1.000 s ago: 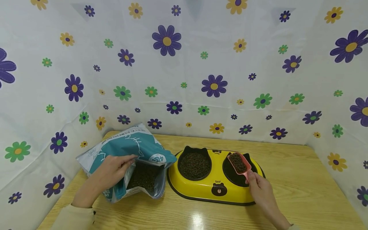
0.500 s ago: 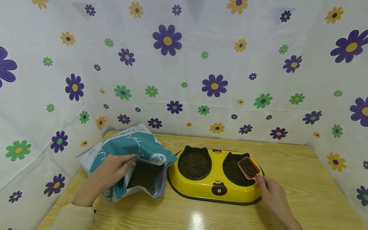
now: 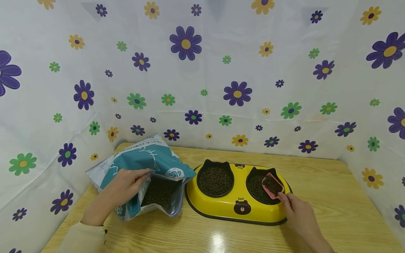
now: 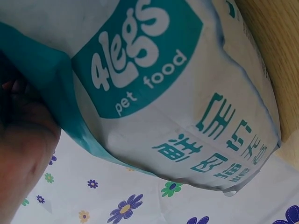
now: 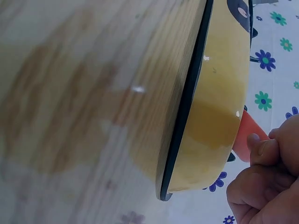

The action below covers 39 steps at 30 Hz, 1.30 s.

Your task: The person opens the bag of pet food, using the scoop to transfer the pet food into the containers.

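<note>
In the head view my left hand (image 3: 124,186) pinches the upper rim of a teal and white pet food bag (image 3: 148,156), whose mouth gapes toward me with brown kibble (image 3: 159,191) inside. Its printed side, the bag (image 4: 187,107), fills the left wrist view. My right hand (image 3: 300,216) grips the handle of a pink scoop (image 3: 269,193), tilted over the right black bowl (image 3: 254,200). Some kibble sits in the scoop and some in that bowl. Part of the pink scoop (image 5: 250,135) shows beyond the yellow stand's side in the right wrist view.
A yellow double feeder stand (image 3: 218,209) with a bear print holds both bowls on the wooden table (image 3: 335,196). The left bowl (image 3: 207,170) is filled with kibble. White cloth (image 3: 202,70) with flower prints hangs behind and at both sides.
My right hand has moved the scoop rightward over the right bowl and tilted it. Kibble has dropped from the scoop into that bowl. My left hand stays on the bag.
</note>
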Each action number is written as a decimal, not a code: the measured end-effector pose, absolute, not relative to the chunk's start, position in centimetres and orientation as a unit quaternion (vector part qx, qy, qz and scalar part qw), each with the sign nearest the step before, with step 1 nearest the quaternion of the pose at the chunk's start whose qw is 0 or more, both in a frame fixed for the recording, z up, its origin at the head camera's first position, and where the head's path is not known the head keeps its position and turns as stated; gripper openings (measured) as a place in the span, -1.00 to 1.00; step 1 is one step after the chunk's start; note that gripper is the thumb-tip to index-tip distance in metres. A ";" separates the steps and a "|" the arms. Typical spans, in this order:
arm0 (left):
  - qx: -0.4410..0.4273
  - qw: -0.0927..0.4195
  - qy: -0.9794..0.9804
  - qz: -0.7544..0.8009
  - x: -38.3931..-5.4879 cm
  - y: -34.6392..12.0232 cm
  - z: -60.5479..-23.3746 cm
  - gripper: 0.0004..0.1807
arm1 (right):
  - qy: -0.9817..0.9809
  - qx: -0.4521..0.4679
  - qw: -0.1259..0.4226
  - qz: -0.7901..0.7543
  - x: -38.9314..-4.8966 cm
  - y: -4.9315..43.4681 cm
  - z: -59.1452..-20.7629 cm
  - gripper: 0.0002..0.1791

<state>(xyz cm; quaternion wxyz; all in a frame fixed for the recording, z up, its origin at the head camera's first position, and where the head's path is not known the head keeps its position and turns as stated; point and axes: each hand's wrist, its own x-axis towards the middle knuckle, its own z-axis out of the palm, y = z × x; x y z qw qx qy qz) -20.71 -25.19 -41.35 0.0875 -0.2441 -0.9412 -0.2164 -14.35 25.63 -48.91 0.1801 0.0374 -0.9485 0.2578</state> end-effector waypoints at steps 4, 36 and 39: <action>-0.246 0.092 -0.941 -0.212 -20.7 -25.2 -41.3 -0.70 | -0.949 0.065 0.206 0.228 -14.3 25.5 -49.1 -0.65; -0.245 0.098 -0.940 -0.215 -20.8 -25.2 -41.4 -0.70 | -0.978 0.082 0.191 0.001 -13.7 26.3 -47.4 -0.64; -0.242 0.092 -0.941 -0.219 -20.7 -25.2 -41.4 -0.70 | -0.981 0.079 0.180 -0.001 -13.7 26.5 -47.3 -0.67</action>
